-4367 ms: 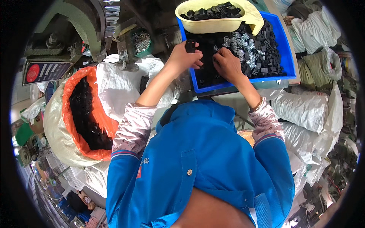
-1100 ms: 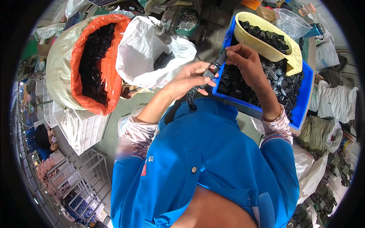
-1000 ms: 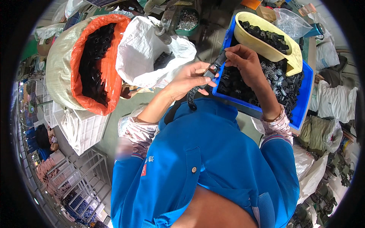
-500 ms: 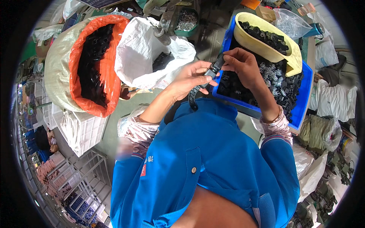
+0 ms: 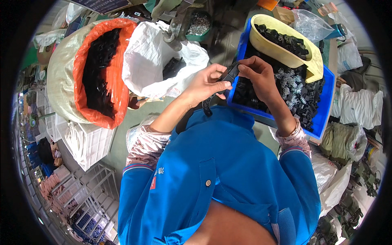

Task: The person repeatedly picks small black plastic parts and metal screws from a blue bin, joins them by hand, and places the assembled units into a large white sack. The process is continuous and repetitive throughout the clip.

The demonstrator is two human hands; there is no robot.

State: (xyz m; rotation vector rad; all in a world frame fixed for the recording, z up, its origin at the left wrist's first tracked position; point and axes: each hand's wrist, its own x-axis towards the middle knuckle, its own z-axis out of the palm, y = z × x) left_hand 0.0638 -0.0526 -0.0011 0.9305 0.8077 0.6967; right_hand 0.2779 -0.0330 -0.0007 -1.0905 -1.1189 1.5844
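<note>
My left hand (image 5: 207, 83) and my right hand (image 5: 258, 75) meet over the left edge of a blue tray (image 5: 322, 118). Both grip one long black plastic part (image 5: 230, 76), which runs down past my left palm. My right fingers pinch its upper end. The tray holds several small black plastic pieces (image 5: 300, 102) and a cluster of small metal springs (image 5: 290, 87). A yellow scoop (image 5: 281, 52) with black pieces in it rests on the tray's far side.
To the left stands a sack with an orange liner (image 5: 112, 87) full of long black parts. A white plastic bag (image 5: 151, 61) with black parts lies beside it. A bowl of metal bits (image 5: 199, 24) sits at the top. White crates (image 5: 87, 143) are lower left, stuffed bags (image 5: 351, 110) at the right.
Since 4.4 s ago the view has swung so the tray lies upper right, and both hands now hold a long black part at the tray's left edge. Over the last second they barely moved.
</note>
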